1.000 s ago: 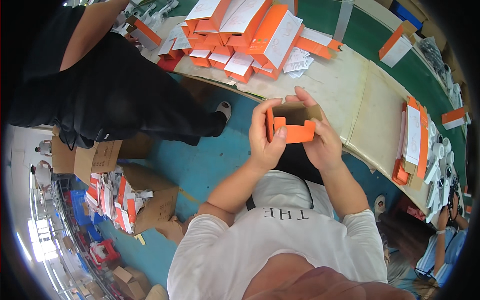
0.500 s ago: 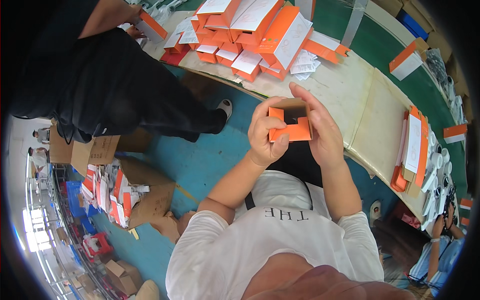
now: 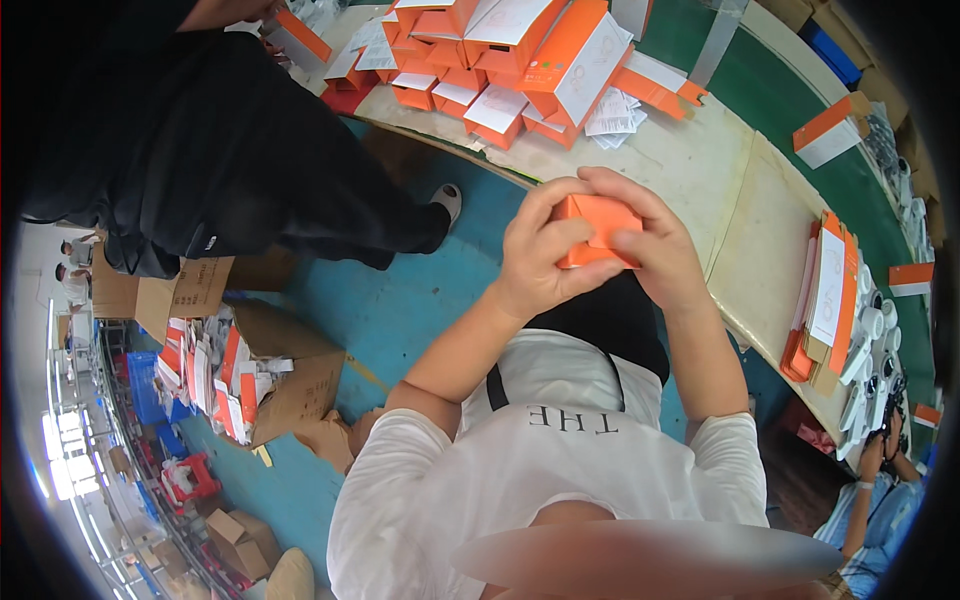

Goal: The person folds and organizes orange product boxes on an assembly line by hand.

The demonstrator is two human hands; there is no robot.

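**Both hands wrapped round a small orange box**

Here I see the fingers first. The fingers of my left hand (image 3: 535, 250) curl over the top and left side of a small orange cardboard box (image 3: 598, 230), and the thumb presses its front. The fingers of my right hand (image 3: 660, 255) bend over the top and right side. So both hands are gripping the box, and it sits right between them, up in front of my white shirt (image 3: 560, 450).

The box lies with its long side going left to right, from one hand to the other. Neither hand is nearer; both touch it.

Past the hands is a long pale worktable (image 3: 700, 170) with a pile of orange and white boxes (image 3: 520, 60) at its far end. A stack of flat orange and white cartons (image 3: 828, 300) lies to the right. A person in dark clothes (image 3: 200, 150) stands on the left.

My fingers hide most of the box, so I cannot tell if its flaps are shut.
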